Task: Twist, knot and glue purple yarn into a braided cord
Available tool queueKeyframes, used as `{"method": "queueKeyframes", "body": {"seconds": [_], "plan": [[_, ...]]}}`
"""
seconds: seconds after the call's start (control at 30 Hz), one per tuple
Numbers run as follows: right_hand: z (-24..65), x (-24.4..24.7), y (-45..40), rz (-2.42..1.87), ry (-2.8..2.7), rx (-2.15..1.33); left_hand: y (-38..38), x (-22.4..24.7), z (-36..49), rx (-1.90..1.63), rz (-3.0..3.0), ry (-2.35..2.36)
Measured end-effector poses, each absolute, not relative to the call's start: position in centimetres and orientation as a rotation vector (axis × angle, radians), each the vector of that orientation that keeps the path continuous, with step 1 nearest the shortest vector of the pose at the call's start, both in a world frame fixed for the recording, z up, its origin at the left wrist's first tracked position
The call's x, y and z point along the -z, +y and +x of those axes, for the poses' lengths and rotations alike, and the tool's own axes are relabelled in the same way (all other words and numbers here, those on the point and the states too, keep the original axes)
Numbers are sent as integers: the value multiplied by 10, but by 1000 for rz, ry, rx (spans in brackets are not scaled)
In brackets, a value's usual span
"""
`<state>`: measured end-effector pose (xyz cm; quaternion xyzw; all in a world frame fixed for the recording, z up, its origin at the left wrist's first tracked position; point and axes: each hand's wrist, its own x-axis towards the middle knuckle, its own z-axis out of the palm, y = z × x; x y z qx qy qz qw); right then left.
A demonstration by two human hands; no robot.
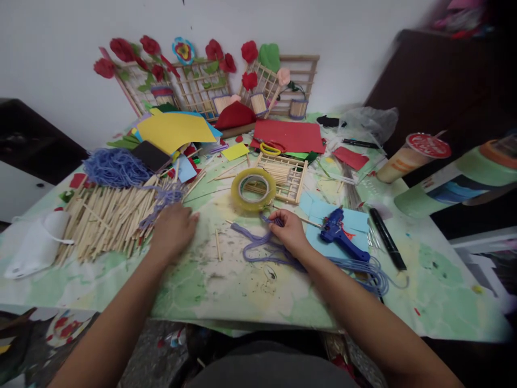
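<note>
My right hand [290, 230] pinches a strand of purple yarn [258, 240], which loops across the tabletop below it. Right beside the small tangle of purple yarn [166, 198] and the pile of wooden sticks [109, 221] rests my left hand [174, 227]. Its fingers are blurred and bent downward, and their tips are hard to make out. A roll of clear tape [253, 189] lies just beyond my right hand. To the right of that hand is a blue glue gun [343, 234] on light blue paper. One short stick [218, 245] lies between my hands.
A stick frame [297, 180], scissors [270, 149] and coloured paper [173, 131] lie farther back. Flower-decorated stick racks [202, 81] lean on the wall. On the right stand a sealed cup [414, 156] and a bottle [452, 186], near a black marker [388, 240].
</note>
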<state>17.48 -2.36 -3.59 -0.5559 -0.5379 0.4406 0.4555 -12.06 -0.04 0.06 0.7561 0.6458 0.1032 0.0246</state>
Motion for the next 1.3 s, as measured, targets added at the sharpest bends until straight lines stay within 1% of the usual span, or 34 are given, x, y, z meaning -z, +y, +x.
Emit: {"method": "queueKeyframes", "body": {"seconds": [0.07, 0.1, 0.2, 0.27, 0.37, 0.47, 0.53, 0.6, 0.67, 0.77, 0.97, 1.1, 1.3], "plan": [[175, 37, -23, -1366, -1343, -1077, -3, -7, -128, -358, 2377, 2080], [175, 37, -23, -1363, -1350, -1075, -5, -10, -124, -417, 2393, 2050], [174, 36, -23, -1339, -1344, -1078, -16, -16, -87, -589, 2351, 1762], [172, 33, -25, -1308, -1311, -1103, -20, -16, -54, -611, 2216, 1565], [168, 26, -30, -1235, -1221, -1192, -20, -11, -8, -576, 1772, 1306], [166, 19, -38, -1175, -1153, -1290, -18, -8, 17, -638, 1084, 1084], [165, 16, -45, -1204, -1183, -1277, -17, -9, 23, -670, 742, 994], [165, 12, -52, -1300, -1318, -1190, -17, -10, 23, -658, 586, 956], [164, 9, -60, -1389, -1511, -1081, -15, -10, 20, -623, 575, 966], [163, 6, -67, -1413, -1704, -983, -12, -7, 18, -577, 638, 1003], [170, 9, -65, -1420, -1656, -921, -14, -8, 16, -558, 728, 1091], [175, 15, -58, -1412, -1482, -1005, -18, -11, 10, -564, 696, 1055], [167, 16, -52, -1344, -1270, -1356, -25, -8, 8, -573, 450, 888]]}}
